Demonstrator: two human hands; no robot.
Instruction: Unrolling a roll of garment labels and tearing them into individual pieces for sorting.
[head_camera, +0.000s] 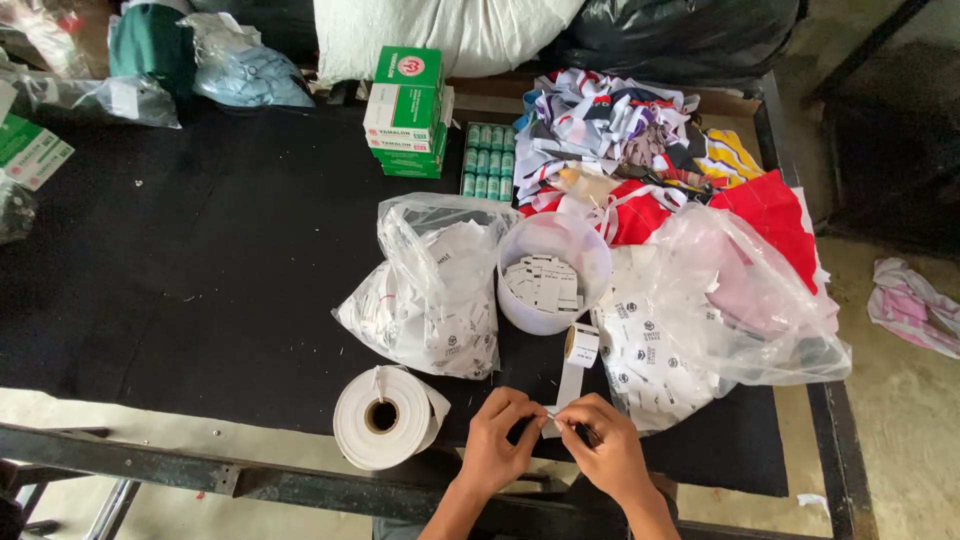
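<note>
At the near edge of the black-covered table (200, 270) the person's two hands meet over a narrow white label strip (571, 385) that trails down from a small label roll (581, 344) standing just in front of a white plastic tub (553, 272). The left hand (497, 440) is curled, fingertips pinched on the free end of the strip. The right hand (605, 452) is closed as well, its fingers pressing the same end from the other side, and something dark and slim shows under them, too small to identify. The strip looks thin, light and limp, the sort of tape that kinks or twists if pulled sideways; I would judge it best held flat between thumb and forefinger close to the end, as both hands do now.

The tub holds loose white tags. To its left sits a clear plastic bag of printed labels (430, 300), and to the right a larger clear bag (720, 300) spills more of them. A fat roll of white tape (385, 416) lies near the left hand. Further back are green boxes (405, 110), a tray of thread spools (487, 160) and a heap of coloured fabric scraps (640, 140)
</note>
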